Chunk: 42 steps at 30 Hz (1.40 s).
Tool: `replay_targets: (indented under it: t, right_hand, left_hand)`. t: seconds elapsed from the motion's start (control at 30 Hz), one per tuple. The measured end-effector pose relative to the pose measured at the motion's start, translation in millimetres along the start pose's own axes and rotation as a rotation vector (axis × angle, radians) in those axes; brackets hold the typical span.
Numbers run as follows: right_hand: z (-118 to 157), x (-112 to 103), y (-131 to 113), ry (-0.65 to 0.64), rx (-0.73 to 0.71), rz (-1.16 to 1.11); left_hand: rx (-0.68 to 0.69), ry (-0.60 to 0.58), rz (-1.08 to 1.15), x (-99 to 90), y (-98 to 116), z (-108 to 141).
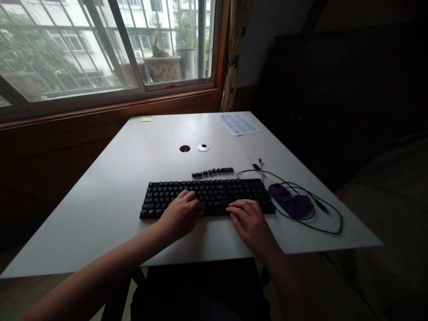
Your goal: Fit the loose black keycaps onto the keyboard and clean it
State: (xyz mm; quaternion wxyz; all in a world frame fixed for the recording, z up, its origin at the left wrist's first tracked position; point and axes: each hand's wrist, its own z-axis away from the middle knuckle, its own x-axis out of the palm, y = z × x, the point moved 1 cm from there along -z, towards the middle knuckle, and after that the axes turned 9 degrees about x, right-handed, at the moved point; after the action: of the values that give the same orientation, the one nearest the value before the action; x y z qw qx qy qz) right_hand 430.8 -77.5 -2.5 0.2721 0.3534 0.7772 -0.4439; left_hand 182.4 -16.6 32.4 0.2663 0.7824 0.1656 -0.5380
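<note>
1. While both hands reach up from the bottom of the frame, the black keyboard (214, 196) lies at lower centre, running across beneath their fingers.
2. Left hand (182, 214): over the keyboard's lower edge, left of its middle, with fingers curled close together; whether they pinch anything I cannot tell.
3. Right hand (247, 220): over the same edge, right of the middle, fingers bent and slightly parted; whether it grips anything is hidden.
4. Just above the keyboard, near frame centre, sits a row of loose keycaps (214, 172).
5. The white table (110, 191) has its near edge low in the frame, below the keyboard, with a narrow strip between them; its right edge slants down to the lower right.
6. Widest room for moving is tabletop at centre left, beyond the keyboard's left end.
7. Right of the keyboard, room is tighter: a looped black cable (341, 223) surrounds part of a purple cloth (290, 201).
</note>
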Motion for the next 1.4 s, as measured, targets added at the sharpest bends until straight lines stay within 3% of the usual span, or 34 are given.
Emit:
replay_targets:
  t: [0.33,0.57,0.77,0.97,1.17,1.4]
  right_hand:
    - [1,0,-2,-0.009,-0.015,0.049]
    - [3,5,-12,-0.037,-0.119,0.182]
    - [-12,13,-29,-0.101,-0.220,0.171]
    - [-19,26,-30,-0.130,-0.231,0.168]
    - [-14,23,-25,-0.095,-0.205,0.068]
    - [-14,23,-23,-0.156,-0.211,0.058]
  left_hand:
    - [0.063,-0.160,-0.247,-5.3,13,-7]
    - [0.055,-0.056,-0.139,-1.3,3,1]
    - [0.032,-0.013,-0.071,1.0,-1,3]
    - [0.036,-0.024,-0.074,1.1,-3,2]
    - [0.030,-0.016,-0.047,0.2,-3,1]
    - [0.028,-0.005,-0.040,0.7,-4,1]
